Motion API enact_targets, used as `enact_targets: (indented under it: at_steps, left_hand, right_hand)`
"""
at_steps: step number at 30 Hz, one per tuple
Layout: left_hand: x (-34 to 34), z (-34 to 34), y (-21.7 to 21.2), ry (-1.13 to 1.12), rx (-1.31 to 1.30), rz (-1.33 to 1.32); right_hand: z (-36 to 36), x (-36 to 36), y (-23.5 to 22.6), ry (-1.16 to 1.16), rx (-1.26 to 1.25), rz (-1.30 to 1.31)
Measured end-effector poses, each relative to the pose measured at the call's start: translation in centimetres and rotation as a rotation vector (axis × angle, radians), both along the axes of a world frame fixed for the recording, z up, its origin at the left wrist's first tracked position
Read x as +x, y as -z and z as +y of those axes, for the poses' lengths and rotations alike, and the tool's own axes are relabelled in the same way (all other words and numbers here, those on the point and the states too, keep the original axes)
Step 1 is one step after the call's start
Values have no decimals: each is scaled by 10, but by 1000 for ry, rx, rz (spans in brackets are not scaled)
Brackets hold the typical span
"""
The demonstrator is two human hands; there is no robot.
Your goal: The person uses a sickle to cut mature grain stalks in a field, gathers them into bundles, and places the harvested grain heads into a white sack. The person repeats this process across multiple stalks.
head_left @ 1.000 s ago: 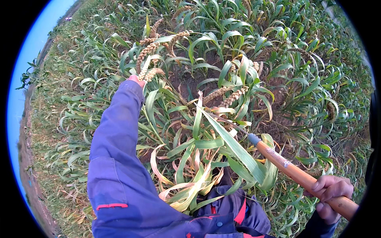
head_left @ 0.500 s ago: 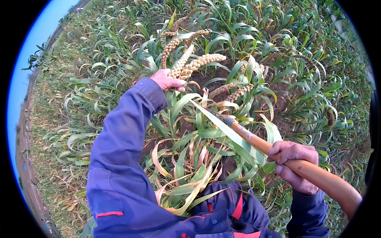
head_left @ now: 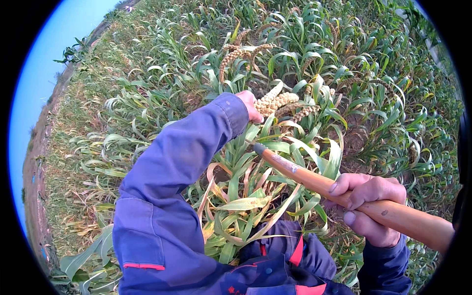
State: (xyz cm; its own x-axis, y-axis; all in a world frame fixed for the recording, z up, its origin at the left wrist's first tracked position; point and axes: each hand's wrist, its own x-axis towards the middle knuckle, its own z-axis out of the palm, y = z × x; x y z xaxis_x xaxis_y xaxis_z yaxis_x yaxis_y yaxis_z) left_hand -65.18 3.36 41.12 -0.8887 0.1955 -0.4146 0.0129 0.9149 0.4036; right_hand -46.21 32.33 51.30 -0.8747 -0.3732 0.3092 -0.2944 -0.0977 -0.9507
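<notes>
My left hand [head_left: 250, 106] is closed around the stalks of pale, knobbly millet heads [head_left: 276, 103], which stick out to its right. Its fingers are partly hidden by the sleeve and the heads. My right hand [head_left: 369, 204] wraps round the thick, orange-brown wooden handle of a sickle [head_left: 300, 173]. This handle slants up and left to a grey metal collar [head_left: 259, 148], below my left hand and among long green leaves. Most of the blade beyond the collar is hidden or too thin to make out.
Other curved millet heads [head_left: 230, 61] hang beyond my left hand. Drying yellow and green leaves [head_left: 246, 204] stand close in front of my body. Dense millet plants spread all around, with brown soil [head_left: 355, 137] showing between some on the right.
My left hand has moved right with the millet heads, nearer the other heads there. The sickle's collar has shifted left, under that hand. My right hand keeps its grip.
</notes>
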Motion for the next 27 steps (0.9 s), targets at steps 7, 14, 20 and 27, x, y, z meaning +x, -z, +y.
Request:
enact_targets:
  at_steps: [7,14,20,27]
  left_hand:
    - [64,36,12,-53,353,-280]
    - [132,97,21,-62,371,-438]
    - [158,121,53,9,496,-441]
    - [185,126,56,-66,615,-544]
  right_hand:
    - [51,74,-29,-13,129,1]
    - [76,124,-79,-90,416,-120]
    - [76,139,-109,-138,524,-267]
    - [73,155,-116,-146,520,-347]
